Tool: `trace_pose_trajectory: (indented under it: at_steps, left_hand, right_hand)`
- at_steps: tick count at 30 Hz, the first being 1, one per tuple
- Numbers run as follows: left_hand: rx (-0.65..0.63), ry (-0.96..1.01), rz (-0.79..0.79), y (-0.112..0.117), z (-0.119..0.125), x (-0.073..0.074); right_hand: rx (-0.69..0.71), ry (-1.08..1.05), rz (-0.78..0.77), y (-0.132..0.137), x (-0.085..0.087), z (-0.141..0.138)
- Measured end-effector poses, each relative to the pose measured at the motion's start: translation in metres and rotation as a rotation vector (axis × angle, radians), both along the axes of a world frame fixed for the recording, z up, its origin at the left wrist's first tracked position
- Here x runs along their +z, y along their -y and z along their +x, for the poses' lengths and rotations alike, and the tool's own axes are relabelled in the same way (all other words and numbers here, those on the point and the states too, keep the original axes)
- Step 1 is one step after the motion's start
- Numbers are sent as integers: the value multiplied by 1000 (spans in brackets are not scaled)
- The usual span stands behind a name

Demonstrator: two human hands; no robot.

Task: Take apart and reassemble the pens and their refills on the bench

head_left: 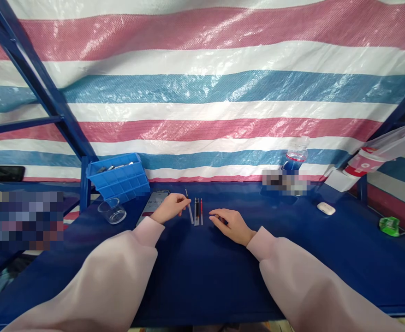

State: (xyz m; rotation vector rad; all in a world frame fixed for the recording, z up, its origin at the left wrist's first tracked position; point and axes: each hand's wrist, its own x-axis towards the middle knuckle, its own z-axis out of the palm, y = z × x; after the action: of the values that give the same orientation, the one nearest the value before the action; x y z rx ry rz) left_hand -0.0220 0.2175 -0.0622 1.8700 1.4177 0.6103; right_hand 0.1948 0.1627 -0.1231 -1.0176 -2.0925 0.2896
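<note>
Several pen refills (198, 212) laid side by side on a blue tabletop (188, 276).
Left hand (170, 208) narrowed at a clear pen barrel (190, 211), hold uncertain; right hand (232, 226) shown loosely open, empty, near the refills.

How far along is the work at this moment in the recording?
Done: no finished piece shows yet. In hand: the left hand pinches a clear tube. Left: the refills lie loose, with the open right hand beside them, and the blue bin holds more parts.
</note>
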Motion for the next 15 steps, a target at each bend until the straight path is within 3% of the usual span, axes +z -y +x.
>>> trace_pose_trajectory:
  at_steps: [3, 7, 11, 15]
  left_hand:
    - [-26, -180, -105, -8, -7, -3]
    - [-13, -272, -130, -11, -3, -16]
    - [13, -302, -60, -14, 2, -29]
    - [-21, -300, 6, -14, -2, -33]
  right_hand:
    - [-18, 7, -2, -1, -1, 0]
    - [-33, 19, -2, -3, -5, 1]
    - [-39, 30, -9, -4, -5, 1]
    - [-40, 39, -24, -4, -4, 1]
